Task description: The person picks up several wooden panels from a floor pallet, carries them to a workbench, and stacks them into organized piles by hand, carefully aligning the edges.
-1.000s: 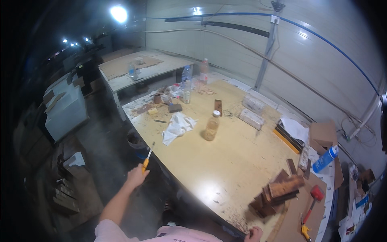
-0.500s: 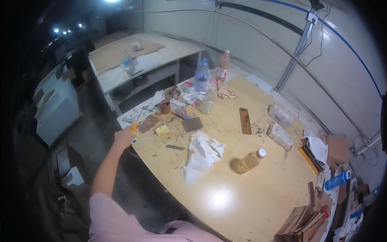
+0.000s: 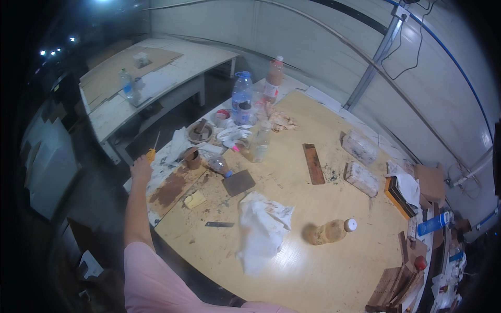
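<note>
My left hand (image 3: 140, 169) is at the far end of my outstretched arm, over the table's left edge. Its fingers are closed round a yellow-handled screwdriver (image 3: 151, 154), whose thin shaft points upward. Nearest to it on the tabletop are a brown stained patch (image 3: 173, 189), a brown cup (image 3: 192, 158) and a white cloth (image 3: 179, 142). A pale yellow sponge-like block (image 3: 195, 199) and a dark grey block (image 3: 239, 182) lie closer to the middle. My right hand is out of sight.
On the table are a crumpled white cloth (image 3: 265, 221), a bottle of brownish liquid (image 3: 330, 231), a rust-brown strip (image 3: 313, 164) and two wrapped blocks (image 3: 361, 179). Tall bottles (image 3: 241, 99) stand at the back. Thin wooden pieces (image 3: 392, 287) are stacked front right. Another table (image 3: 193, 65) stands beyond.
My left hand, with the screwdriver in it, has moved further out along the table's left edge. The view has shifted, and the screwdriver's thin shaft now shows above the hand.
</note>
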